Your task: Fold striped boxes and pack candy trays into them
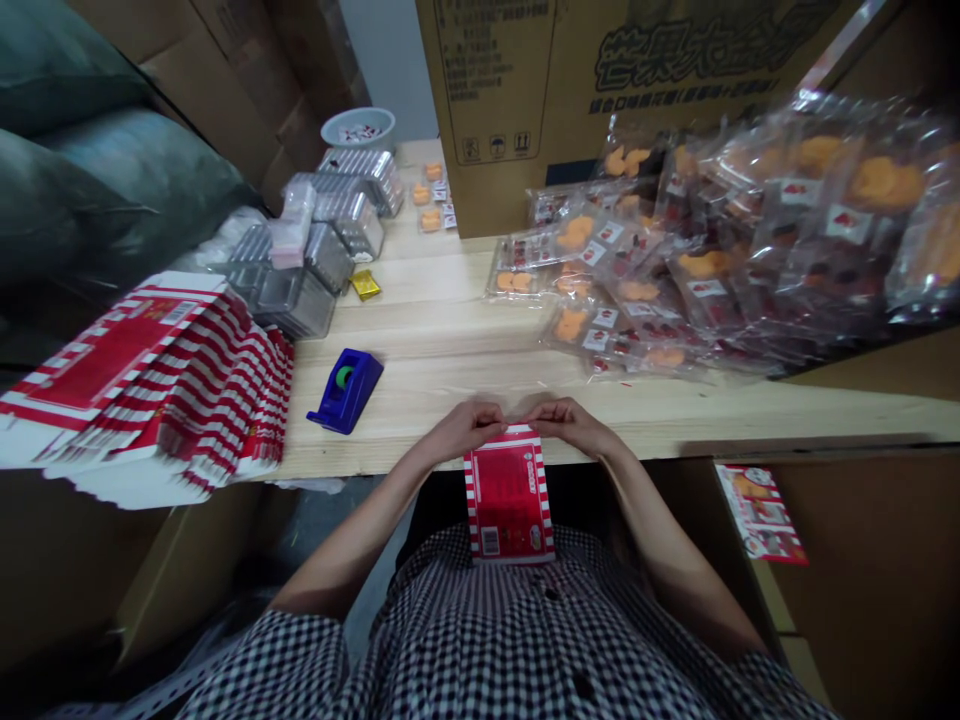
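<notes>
A red box (510, 495) with a red-and-white striped border and a barcode stands upright between my body and the table edge. My left hand (474, 425) pinches its upper left corner, while the fingers of my right hand (568, 422) close on the upper right corner. Both thumbs lie along the top edge; the far side of the box is hidden. Left of my hands, a blue tape dispenser (346, 390) with a green core sits on the wooden table (442, 340).
Flat striped cartons (187, 390) are piled at the left edge. Behind them are stacked clear plastic trays (300, 270), a yellow packet (365, 285) and a bowl (358, 128). Clear bags with orange pieces (705, 265) heap up at the right, beside a large cardboard box (495, 120).
</notes>
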Demonstrator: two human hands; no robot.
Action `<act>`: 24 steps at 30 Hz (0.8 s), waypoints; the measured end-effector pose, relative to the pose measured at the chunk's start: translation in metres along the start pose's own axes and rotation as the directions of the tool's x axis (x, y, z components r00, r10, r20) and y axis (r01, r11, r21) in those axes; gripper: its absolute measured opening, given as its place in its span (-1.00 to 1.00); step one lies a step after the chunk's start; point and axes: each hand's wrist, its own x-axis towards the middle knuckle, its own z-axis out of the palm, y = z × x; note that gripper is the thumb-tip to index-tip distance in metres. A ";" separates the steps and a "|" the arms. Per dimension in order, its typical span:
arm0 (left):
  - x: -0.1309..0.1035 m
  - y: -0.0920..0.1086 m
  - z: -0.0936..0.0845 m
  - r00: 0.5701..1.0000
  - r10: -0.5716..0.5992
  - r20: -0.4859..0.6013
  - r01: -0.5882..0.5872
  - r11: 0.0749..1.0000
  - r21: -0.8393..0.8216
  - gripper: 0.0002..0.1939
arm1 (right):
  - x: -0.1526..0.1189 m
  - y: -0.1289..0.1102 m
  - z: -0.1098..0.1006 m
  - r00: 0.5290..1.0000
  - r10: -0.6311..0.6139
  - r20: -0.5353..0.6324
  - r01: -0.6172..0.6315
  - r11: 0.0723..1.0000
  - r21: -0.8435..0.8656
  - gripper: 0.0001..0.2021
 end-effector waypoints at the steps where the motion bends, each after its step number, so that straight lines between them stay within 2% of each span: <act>1: 0.000 0.000 0.002 1.000 -0.006 0.002 0.006 1.000 -0.027 -0.74 | -0.002 -0.001 0.001 1.000 -0.002 -0.007 0.002 1.000 -0.001 -0.73; 5: -0.003 0.003 0.004 0.998 -0.039 0.051 0.045 0.991 -0.129 -0.71 | -0.014 -0.005 0.003 0.999 -0.002 -0.036 0.002 1.000 -0.005 -0.76; 10: -0.022 0.003 -0.007 0.992 -0.051 0.114 0.079 0.961 -0.264 -0.64 | -0.033 -0.007 0.005 0.991 0.015 -0.132 -0.017 1.000 -0.012 -0.73; 15: -0.044 0.000 -0.003 0.996 -0.082 0.036 0.089 0.913 -0.398 -0.60 | -0.044 -0.009 0.016 0.987 -0.001 -0.163 -0.003 1.000 -0.021 -0.68; 20: -0.046 -0.001 -0.001 0.988 -0.152 -0.024 0.128 0.900 -0.418 -0.60 | -0.047 -0.012 0.024 0.988 -0.018 -0.151 0.006 0.996 -0.084 -0.68; 22: -0.042 -0.003 -0.008 0.987 -0.161 0.020 0.155 0.898 -0.412 -0.60 | -0.046 -0.014 0.024 0.991 -0.024 -0.133 0.009 0.994 -0.113 -0.68; 24: -0.036 -0.005 -0.019 0.983 -0.138 0.117 0.173 0.905 -0.389 -0.62 | -0.044 -0.015 0.024 0.993 -0.025 -0.115 0.010 0.991 -0.132 -0.68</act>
